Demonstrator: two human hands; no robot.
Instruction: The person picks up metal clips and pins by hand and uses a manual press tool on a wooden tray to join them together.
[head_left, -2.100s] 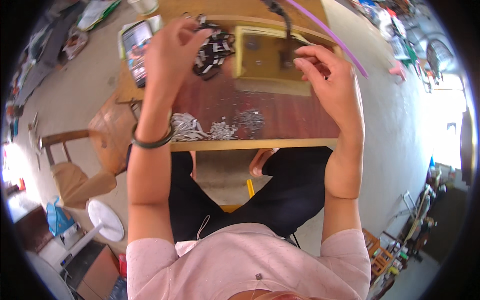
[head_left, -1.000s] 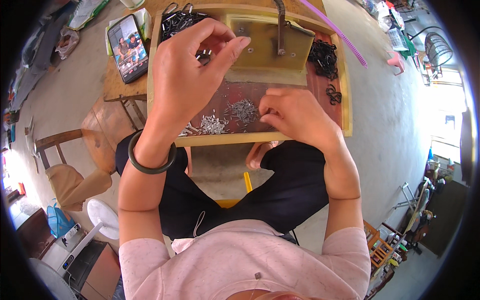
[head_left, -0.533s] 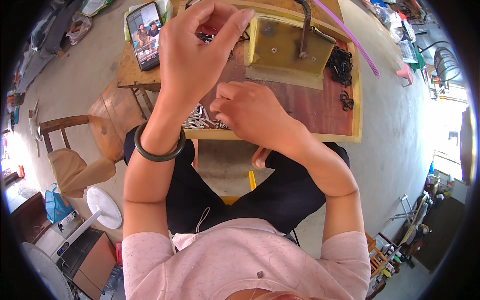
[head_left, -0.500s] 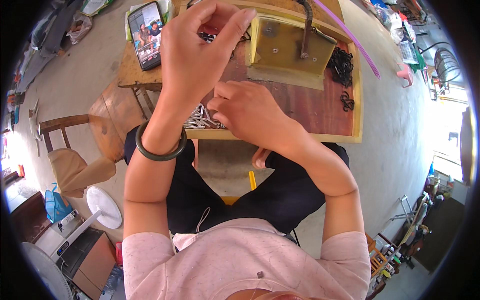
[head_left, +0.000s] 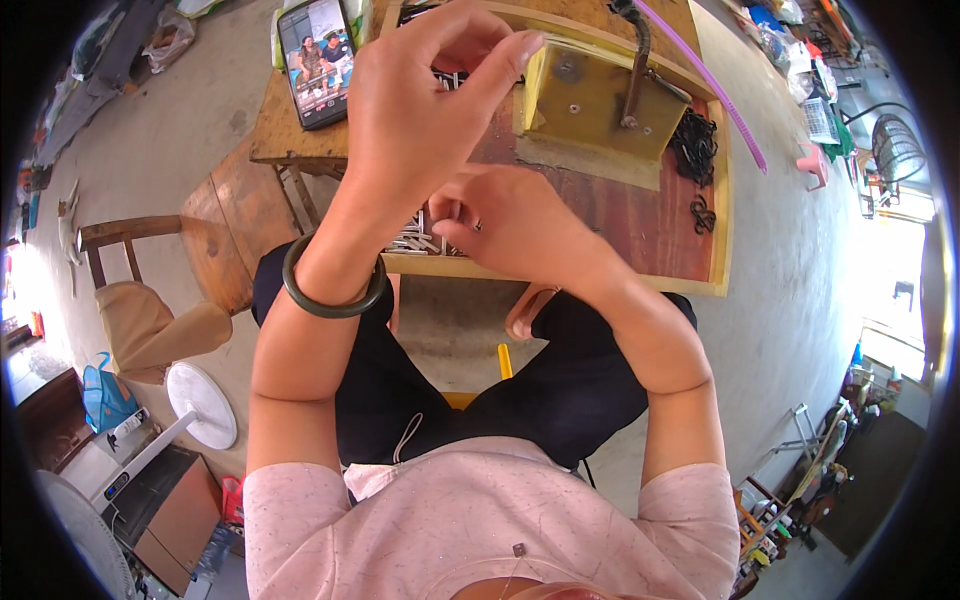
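Note:
My left hand (head_left: 425, 105) is raised over the left part of a wooden-rimmed tray (head_left: 560, 272). Its fingers curl and its thumb reaches toward a yellowish block (head_left: 600, 100) with a dark metal lever (head_left: 636, 75) at its front. Whatever lies at those fingertips cannot be made out. Lower down, my right hand (head_left: 525, 225) is closed, its fingers bent beside a heap of small silvery metal pins (head_left: 408, 242). A tiny glint shows between its fingers, too small to name. Black S-shaped hooks (head_left: 703, 213) lie to the right, near a black heap (head_left: 693, 145).
A phone (head_left: 318, 65) playing a video stands on the wooden table (head_left: 275, 130) at the far left. A purple strip (head_left: 715, 90) crosses the tray's far right corner. A wooden chair (head_left: 130, 240) and a white fan (head_left: 203, 405) stand to the left.
The tray and table have shifted slightly right and down in view. My left hand keeps its pose; the right hand's fingers have turned and loosened a little, showing a gap beside the pins.

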